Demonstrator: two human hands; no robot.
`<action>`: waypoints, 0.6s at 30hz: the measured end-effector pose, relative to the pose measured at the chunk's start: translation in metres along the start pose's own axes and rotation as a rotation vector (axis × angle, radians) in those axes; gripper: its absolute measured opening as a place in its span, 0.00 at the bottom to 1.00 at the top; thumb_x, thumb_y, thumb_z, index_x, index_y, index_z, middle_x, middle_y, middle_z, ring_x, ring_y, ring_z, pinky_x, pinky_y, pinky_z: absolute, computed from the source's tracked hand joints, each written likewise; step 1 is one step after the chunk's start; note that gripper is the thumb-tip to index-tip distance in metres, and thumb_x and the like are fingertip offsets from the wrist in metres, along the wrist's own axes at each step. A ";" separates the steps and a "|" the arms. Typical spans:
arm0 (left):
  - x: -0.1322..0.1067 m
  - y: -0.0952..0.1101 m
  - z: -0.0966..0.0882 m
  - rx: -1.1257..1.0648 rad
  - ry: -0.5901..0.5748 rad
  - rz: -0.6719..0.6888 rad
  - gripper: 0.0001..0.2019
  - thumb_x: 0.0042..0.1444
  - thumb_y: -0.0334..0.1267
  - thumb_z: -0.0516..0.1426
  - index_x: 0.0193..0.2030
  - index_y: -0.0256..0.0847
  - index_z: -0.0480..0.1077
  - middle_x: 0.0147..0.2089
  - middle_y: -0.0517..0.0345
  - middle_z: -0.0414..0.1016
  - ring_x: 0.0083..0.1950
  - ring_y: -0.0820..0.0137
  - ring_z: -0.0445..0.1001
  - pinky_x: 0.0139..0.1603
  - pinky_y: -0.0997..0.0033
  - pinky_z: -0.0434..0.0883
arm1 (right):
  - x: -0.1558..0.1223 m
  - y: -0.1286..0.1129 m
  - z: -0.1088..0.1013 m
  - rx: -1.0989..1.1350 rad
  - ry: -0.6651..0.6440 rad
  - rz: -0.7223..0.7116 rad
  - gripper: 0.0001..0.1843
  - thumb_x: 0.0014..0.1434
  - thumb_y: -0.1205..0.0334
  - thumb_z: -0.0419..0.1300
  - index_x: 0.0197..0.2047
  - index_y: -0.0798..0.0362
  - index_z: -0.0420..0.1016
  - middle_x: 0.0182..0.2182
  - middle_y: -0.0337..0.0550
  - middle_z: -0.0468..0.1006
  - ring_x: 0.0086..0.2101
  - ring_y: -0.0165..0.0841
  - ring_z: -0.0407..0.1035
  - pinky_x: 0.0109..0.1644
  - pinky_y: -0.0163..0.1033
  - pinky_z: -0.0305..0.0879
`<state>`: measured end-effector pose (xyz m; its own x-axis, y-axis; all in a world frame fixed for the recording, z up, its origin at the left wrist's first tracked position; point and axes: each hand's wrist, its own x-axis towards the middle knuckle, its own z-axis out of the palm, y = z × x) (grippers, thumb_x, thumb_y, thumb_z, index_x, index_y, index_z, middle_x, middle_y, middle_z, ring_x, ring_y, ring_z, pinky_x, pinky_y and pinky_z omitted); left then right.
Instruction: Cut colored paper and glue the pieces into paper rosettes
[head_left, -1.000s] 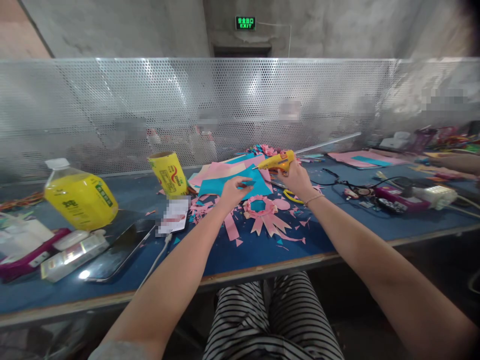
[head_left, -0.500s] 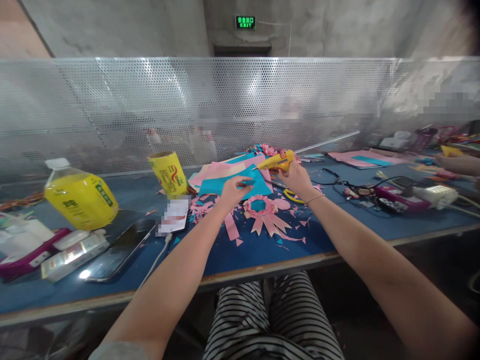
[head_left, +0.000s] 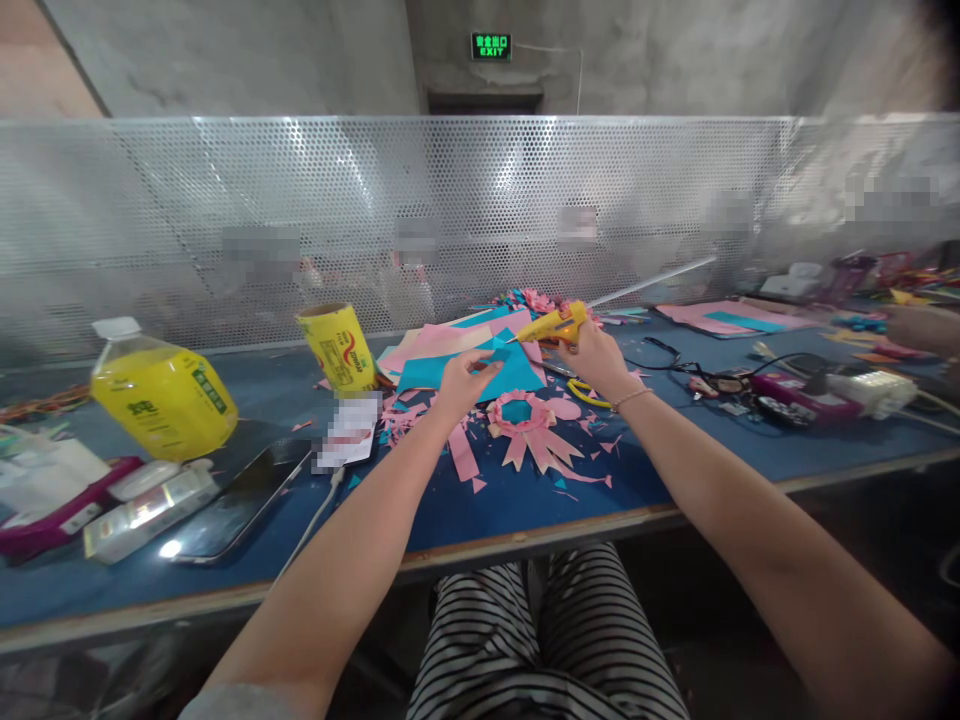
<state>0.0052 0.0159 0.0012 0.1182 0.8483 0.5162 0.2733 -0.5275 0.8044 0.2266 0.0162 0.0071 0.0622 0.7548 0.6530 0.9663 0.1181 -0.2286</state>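
Observation:
My right hand [head_left: 595, 352] is wrapped round a yellow hot glue gun [head_left: 551, 325], its nozzle pointing left. Just left of that nozzle, my left hand [head_left: 463, 380] pinches a small blue paper piece [head_left: 501, 345] between thumb and fingers. The piece is hard to tell apart from the blue paper sheet [head_left: 420, 372] behind it. Nearer me lies a pink paper rosette [head_left: 523, 415] with a blue centre and pink ribbon tails [head_left: 536, 450]. A pink paper strip [head_left: 463, 452] lies to its left.
Left stand a yellow cardboard tube [head_left: 341, 350] and a yellow-labelled bottle [head_left: 161, 395], with phones [head_left: 236, 505] in front. Yellow-handled scissors [head_left: 589, 392] and paper scraps lie near the rosette. Cables and a purple power strip [head_left: 806, 398] are right. A perforated metal screen [head_left: 465, 190] stands behind.
My left hand has shifted slightly, and the small blue piece now shows more clearly at its fingertips by the nozzle. The glue gun has barely moved.

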 end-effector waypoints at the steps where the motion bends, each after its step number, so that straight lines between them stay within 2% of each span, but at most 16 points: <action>1: 0.001 -0.002 0.000 -0.031 -0.008 -0.005 0.13 0.43 0.43 0.60 0.34 0.38 0.73 0.27 0.57 0.75 0.31 0.68 0.73 0.33 0.70 0.70 | 0.000 0.000 0.000 -0.002 0.000 0.000 0.20 0.54 0.55 0.50 0.44 0.61 0.62 0.36 0.58 0.73 0.36 0.46 0.68 0.34 0.42 0.61; 4: 0.002 -0.004 0.000 -0.094 -0.032 0.000 0.13 0.45 0.45 0.59 0.32 0.38 0.73 0.25 0.57 0.73 0.29 0.69 0.72 0.32 0.70 0.70 | 0.001 0.002 -0.001 0.007 0.004 0.008 0.22 0.53 0.55 0.51 0.47 0.61 0.61 0.39 0.58 0.73 0.37 0.46 0.68 0.36 0.44 0.62; 9: 0.001 0.003 -0.001 -0.127 0.012 -0.047 0.11 0.44 0.43 0.59 0.31 0.37 0.72 0.24 0.58 0.73 0.27 0.70 0.72 0.31 0.70 0.70 | 0.004 0.012 -0.003 0.075 -0.021 0.109 0.29 0.51 0.51 0.53 0.53 0.60 0.57 0.43 0.57 0.72 0.42 0.46 0.68 0.40 0.44 0.63; 14: 0.000 0.011 -0.001 -0.214 0.028 -0.076 0.09 0.42 0.40 0.60 0.28 0.36 0.70 0.23 0.60 0.72 0.27 0.73 0.72 0.29 0.72 0.71 | 0.010 0.043 0.000 0.052 -0.137 0.273 0.28 0.50 0.49 0.54 0.50 0.60 0.60 0.41 0.58 0.73 0.41 0.47 0.69 0.40 0.45 0.63; 18: 0.001 0.012 0.000 -0.302 0.053 -0.104 0.10 0.40 0.38 0.62 0.27 0.37 0.66 0.23 0.61 0.70 0.26 0.74 0.71 0.27 0.74 0.71 | 0.012 0.066 0.004 0.031 -0.164 0.365 0.28 0.51 0.49 0.52 0.50 0.60 0.61 0.42 0.59 0.72 0.43 0.46 0.69 0.42 0.45 0.63</action>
<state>0.0083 0.0101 0.0112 0.0527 0.8988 0.4352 -0.0150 -0.4351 0.9003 0.2900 0.0357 -0.0030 0.3573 0.8434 0.4012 0.8797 -0.1595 -0.4481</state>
